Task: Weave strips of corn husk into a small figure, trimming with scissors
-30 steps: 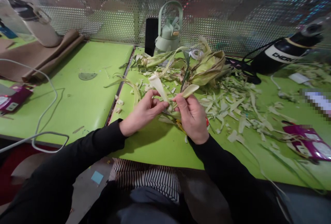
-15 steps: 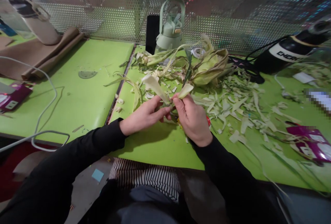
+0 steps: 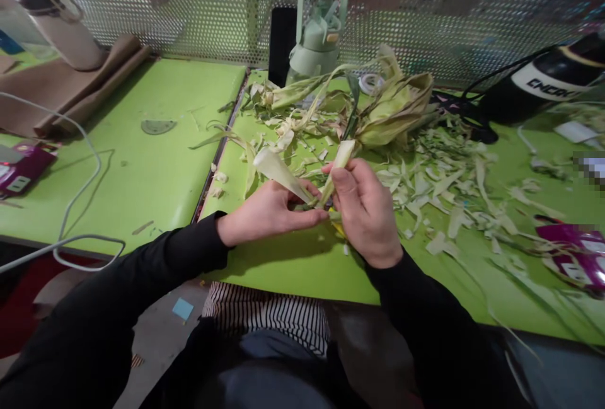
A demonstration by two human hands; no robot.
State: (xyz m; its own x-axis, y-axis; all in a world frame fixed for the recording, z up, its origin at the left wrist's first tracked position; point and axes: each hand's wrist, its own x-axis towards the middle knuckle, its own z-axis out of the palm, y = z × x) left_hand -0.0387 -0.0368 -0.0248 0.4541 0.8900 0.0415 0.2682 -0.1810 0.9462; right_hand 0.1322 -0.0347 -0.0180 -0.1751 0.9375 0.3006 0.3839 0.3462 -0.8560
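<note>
Standing more upright than half a second ago, the narrow husk strip [image 3: 343, 155] is rising from the right hand [image 3: 368, 213], its thumb and fingers gripping it. Green tabletop [image 3: 142, 195] is stretching rightward from the brown sheet [image 3: 70, 103] to crowding scraps [image 3: 439, 176], its edge running below both hands; the left hand [image 3: 265, 210] is pinching a broader, pale, flaring husk piece [image 3: 281, 172] near its base.

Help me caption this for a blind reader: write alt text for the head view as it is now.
A person's left hand and right hand hold pale corn husk pieces over a green table. Husk scraps litter it, mostly to the right, with a larger corn husk bundle and a pale green handled bottle beyond.
</note>
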